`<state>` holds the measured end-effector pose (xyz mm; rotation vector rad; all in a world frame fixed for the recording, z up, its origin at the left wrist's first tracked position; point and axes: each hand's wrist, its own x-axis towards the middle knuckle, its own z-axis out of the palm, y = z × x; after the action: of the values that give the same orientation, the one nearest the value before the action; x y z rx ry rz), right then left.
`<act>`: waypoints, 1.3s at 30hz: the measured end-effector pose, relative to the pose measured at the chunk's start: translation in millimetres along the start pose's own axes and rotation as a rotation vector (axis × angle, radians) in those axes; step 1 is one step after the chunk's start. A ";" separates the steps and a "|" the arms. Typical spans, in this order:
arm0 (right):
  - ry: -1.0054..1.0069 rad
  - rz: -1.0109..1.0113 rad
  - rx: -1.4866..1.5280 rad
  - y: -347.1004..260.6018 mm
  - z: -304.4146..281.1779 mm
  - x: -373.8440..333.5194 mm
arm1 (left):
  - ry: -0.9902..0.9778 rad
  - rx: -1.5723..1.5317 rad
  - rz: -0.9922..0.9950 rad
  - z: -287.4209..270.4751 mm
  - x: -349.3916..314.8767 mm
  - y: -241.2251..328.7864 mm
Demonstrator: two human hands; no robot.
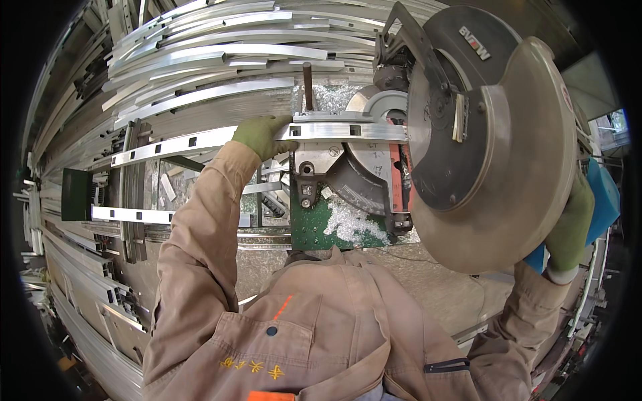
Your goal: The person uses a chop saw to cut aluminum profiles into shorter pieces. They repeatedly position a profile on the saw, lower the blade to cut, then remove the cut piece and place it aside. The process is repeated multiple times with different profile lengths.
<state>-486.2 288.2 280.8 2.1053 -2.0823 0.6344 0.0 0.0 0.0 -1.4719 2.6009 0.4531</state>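
Left hand (pixel 262 136), green-gloved, is closed down on the slotted aluminium profile (pixel 221 138), pressing it against the fence of the mitre saw (pixel 461 134). Right hand (pixel 570 224), also gloved, is wrapped around the saw's blue handle (pixel 605 197). Metal chips (pixel 348 224) lie on the saw base. Stacked aluminium profiles (pixel 200 60) sit behind.

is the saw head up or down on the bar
Up. The saw head sits raised to the right of the bar, whose end lies uncut on the saw table. The left hand presses the bar down.
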 end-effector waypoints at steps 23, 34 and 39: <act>0.035 -0.042 0.074 -3.7 2.0 2.2 | -0.077 -0.032 -0.021 -2.5 5.8 -3.3; 0.059 0.104 0.246 15.0 3.9 -3.6 | -0.049 0.050 -0.017 8.8 16.8 -1.9; 0.046 0.025 0.196 18.6 2.3 -3.3 | -0.020 0.038 -0.010 13.6 17.4 -3.7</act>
<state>-503.8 289.5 273.6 2.1422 -2.1025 0.9159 -6.5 -11.8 -18.0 -1.4602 2.5714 0.4127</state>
